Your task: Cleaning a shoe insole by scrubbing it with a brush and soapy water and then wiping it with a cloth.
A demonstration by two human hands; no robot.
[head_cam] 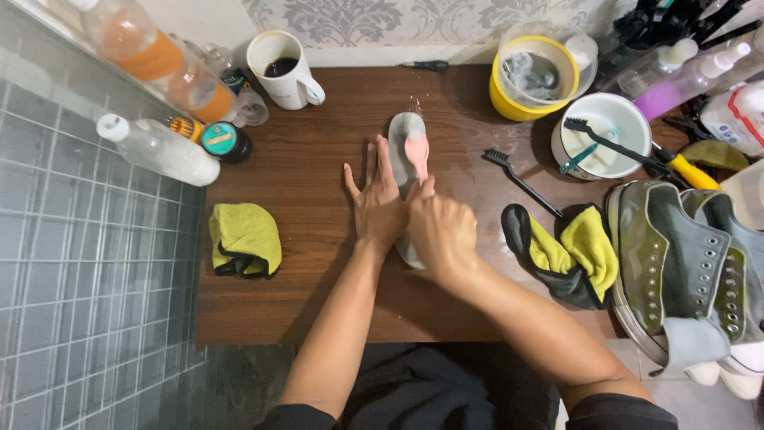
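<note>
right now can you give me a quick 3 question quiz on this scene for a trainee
1. True or false: the left hand lies flat on the grey insole.
2. What does the right hand hold? A) pink brush B) screwdriver C) mug
3. Fill in: a yellow cloth lies on the ____ table.

Key: 1 true; 2 A; 3 wooden

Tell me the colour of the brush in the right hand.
Pink; the brush shows best in the head view.
</note>
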